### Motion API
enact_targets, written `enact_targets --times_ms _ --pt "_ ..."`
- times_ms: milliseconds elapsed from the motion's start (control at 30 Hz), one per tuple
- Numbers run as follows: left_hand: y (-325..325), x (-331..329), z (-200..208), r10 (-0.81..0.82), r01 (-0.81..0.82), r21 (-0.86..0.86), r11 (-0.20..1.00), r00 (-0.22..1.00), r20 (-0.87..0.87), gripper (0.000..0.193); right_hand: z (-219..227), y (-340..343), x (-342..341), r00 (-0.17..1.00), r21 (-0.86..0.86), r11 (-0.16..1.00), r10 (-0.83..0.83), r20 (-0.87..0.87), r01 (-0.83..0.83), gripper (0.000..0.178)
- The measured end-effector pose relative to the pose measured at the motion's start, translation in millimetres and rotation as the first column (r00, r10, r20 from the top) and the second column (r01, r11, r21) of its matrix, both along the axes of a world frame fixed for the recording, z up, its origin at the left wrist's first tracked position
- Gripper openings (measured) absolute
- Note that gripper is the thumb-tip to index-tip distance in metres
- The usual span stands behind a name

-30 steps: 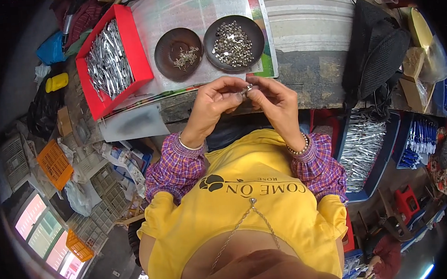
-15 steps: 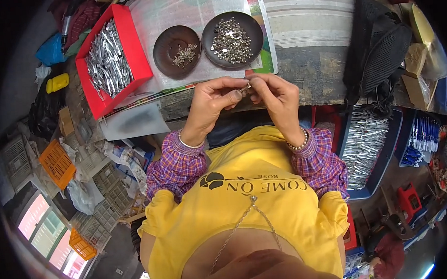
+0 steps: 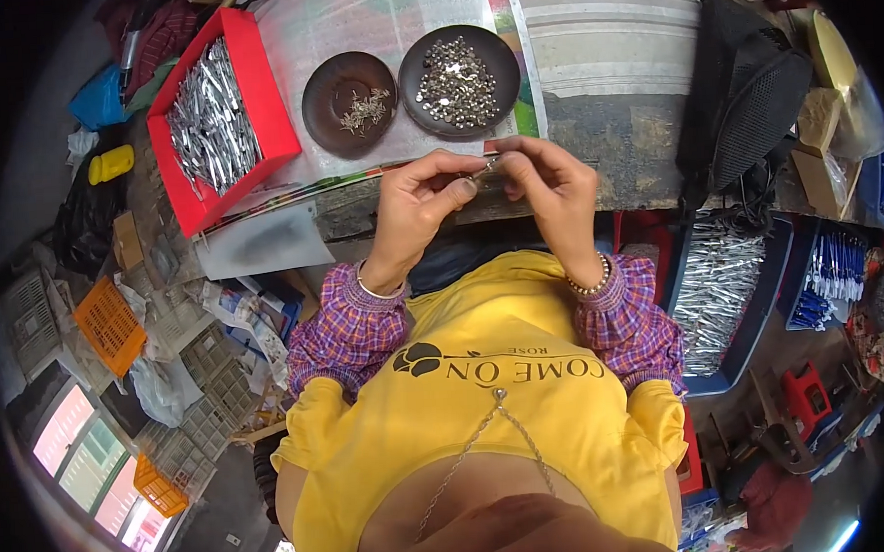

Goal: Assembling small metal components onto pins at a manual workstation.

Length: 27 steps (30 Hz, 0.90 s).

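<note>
My left hand (image 3: 412,210) pinches a small silver metal piece (image 3: 484,169) between thumb and forefinger, above the table's front edge. The thumb and fingertips of my right hand (image 3: 555,200) close on the piece's other end; fingers hide most of it. Just beyond the hands stand two dark round dishes. The left dish (image 3: 329,133) has thin metal pins (image 3: 364,112) in it, while the right dish (image 3: 506,98) holds a heap of small shiny round metal parts (image 3: 453,83). Farther left, a red box (image 3: 279,115) is full of slim silver metal pieces (image 3: 216,123).
A printed sheet (image 3: 391,12) lies under the dishes on the worn table (image 3: 633,134). A black mesh bag (image 3: 745,95) sits at the right. Below the table's right side, a blue bin (image 3: 760,331) holds long silver pieces. An orange crate (image 3: 111,325) is at lower left.
My right hand has shifted slightly right, its fingers a little looser around the small metal piece. My left hand has hardly moved and keeps its pinch.
</note>
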<state>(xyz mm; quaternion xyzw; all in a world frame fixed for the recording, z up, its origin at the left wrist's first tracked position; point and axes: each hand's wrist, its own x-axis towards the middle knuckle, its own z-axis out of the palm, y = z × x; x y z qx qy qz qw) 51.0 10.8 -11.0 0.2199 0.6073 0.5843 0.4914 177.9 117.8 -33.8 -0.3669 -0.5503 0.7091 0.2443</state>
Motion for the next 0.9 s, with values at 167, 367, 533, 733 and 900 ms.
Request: enact_targets --times_ms 167,367,533,733,900 --pt "-3 -3 -3 0.026 -0.024 0.024 0.999 0.998 -0.063 0.020 5 -4 -5 0.997 0.339 0.938 0.079 -0.021 -0.067 0.009" --pt "-4 3 -2 -0.023 0.035 0.086 0.996 0.990 -0.141 0.019 3 -5 2 0.988 0.376 0.914 0.136 0.077 -0.155 0.012" --pt "-20 -2 7 -0.007 0.049 0.142 0.989 0.960 -0.281 0.017 5 -10 2 0.977 0.322 0.925 0.213 0.001 -0.202 0.007" --pt "-84 -57 11 0.227 -0.204 0.124 0.971 0.620 -0.751 0.011 5 -14 -4 0.918 0.339 0.856 0.390 0.074 -0.391 0.007" --pt "-193 -119 -9 0.238 -0.503 0.114 0.856 0.188 -0.953 0.007 6 -20 -14 0.872 0.324 0.812 0.476 0.115 -0.485 0.007"
